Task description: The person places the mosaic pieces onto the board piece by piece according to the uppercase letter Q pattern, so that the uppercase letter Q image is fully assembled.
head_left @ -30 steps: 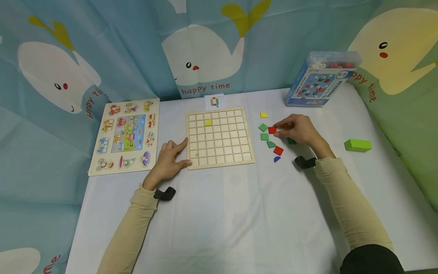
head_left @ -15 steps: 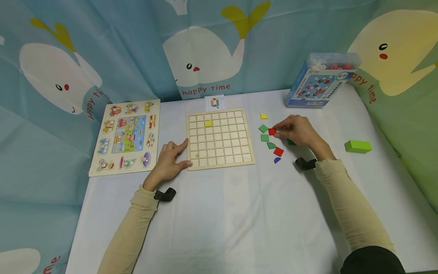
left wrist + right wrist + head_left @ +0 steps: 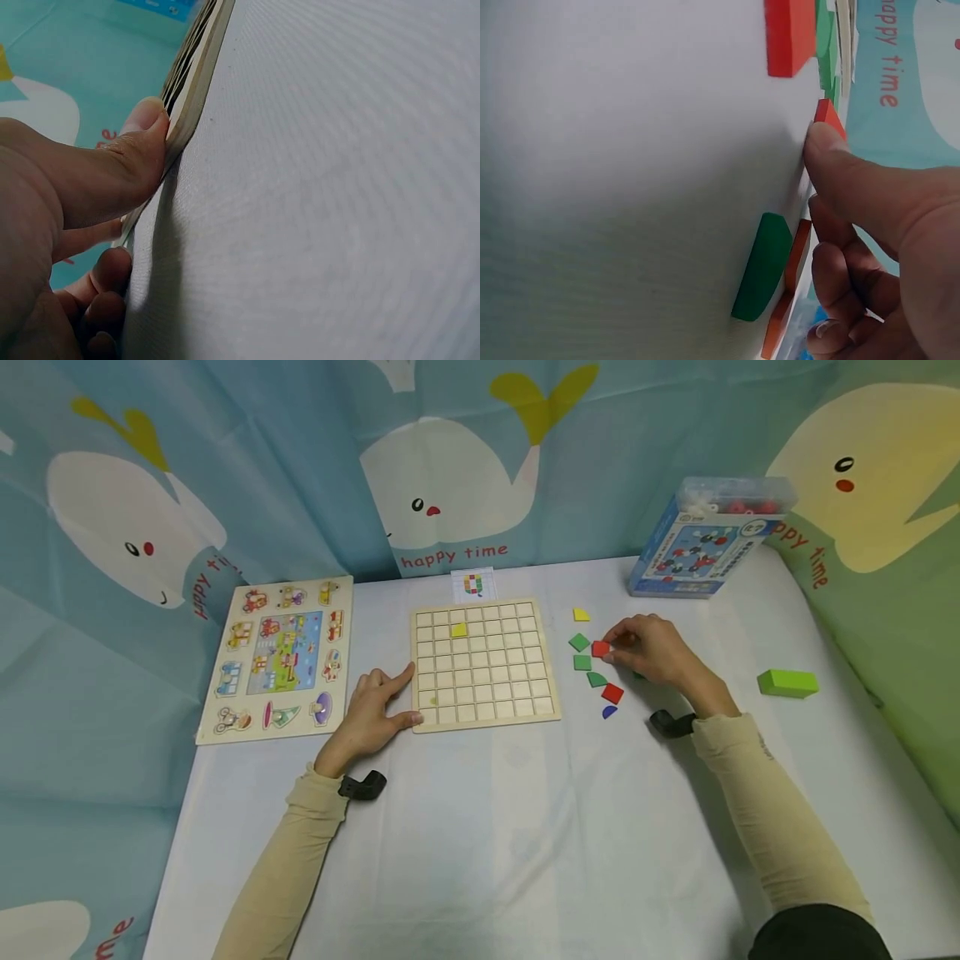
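My right hand (image 3: 651, 650) pinches a red square tile (image 3: 601, 648) between thumb and forefinger, low over the table. In the right wrist view, only a small part of that red tile (image 3: 826, 111) shows beyond the thumb. Around it lie green tiles (image 3: 582, 662), a second red square (image 3: 612, 693), a yellow quarter-round tile (image 3: 581, 615) and a blue half-round tile (image 3: 610, 712). My left hand (image 3: 369, 714) touches the left side of the wooden grid board (image 3: 484, 726), thumb at its near corner and forefinger farther up. One yellow tile (image 3: 458, 630) sits on the board.
Left of the board lies a wooden picture puzzle (image 3: 341, 635). A small pattern card (image 3: 473, 584) is behind the board. A blue boxed set (image 3: 697, 547) stands at the back right, and a green block (image 3: 787, 683) lies on the right.
Both hands keep nearly the same places; the right still pinches the red tile, and the left stays at the board's edge. The head view has shifted very slightly.
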